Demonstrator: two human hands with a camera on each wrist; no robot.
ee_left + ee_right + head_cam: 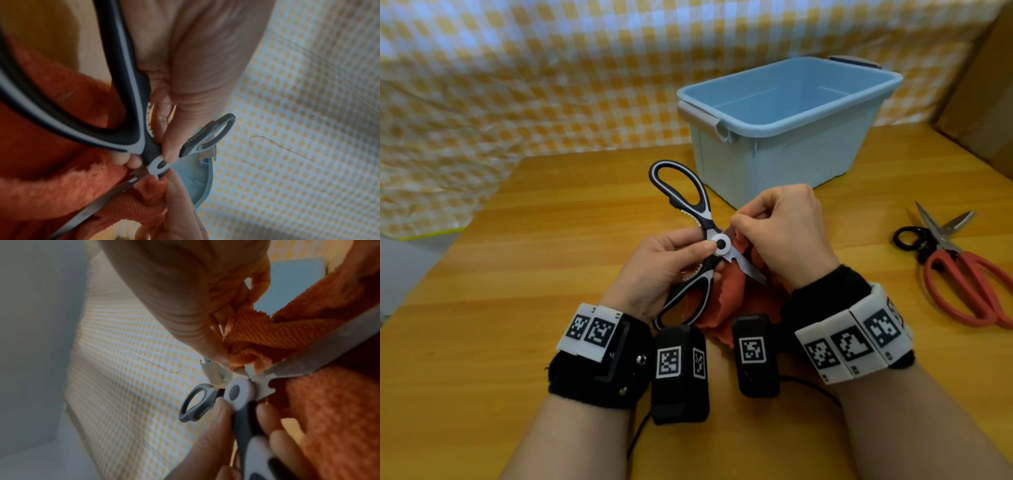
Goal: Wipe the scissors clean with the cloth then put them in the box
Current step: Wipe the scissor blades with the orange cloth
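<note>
Black-and-white kitchen scissors (pixel 698 212) are held spread wide above the table. My left hand (pixel 664 267) grips the lower handle, thumb by the white pivot (pixel 720 244). My right hand (pixel 780 229) pinches an orange cloth (pixel 722 301) against the blades beside the pivot. One bare blade (pixel 751 270) points down to the right over the cloth. In the left wrist view the handle (pixel 131 104) crosses the palm and the cloth (pixel 51 186) hangs below. In the right wrist view the cloth (pixel 267 337) is bunched on the blade (pixel 329 353). The light blue box (pixel 791 113) stands open behind.
Red-handled scissors (pixel 969 284) and black-handled scissors (pixel 924 233) lie on the wooden table (pixel 517 274) at the right. A yellow checked sheet (pixel 517 68) covers the back. A cardboard box (pixel 986 85) stands at the far right.
</note>
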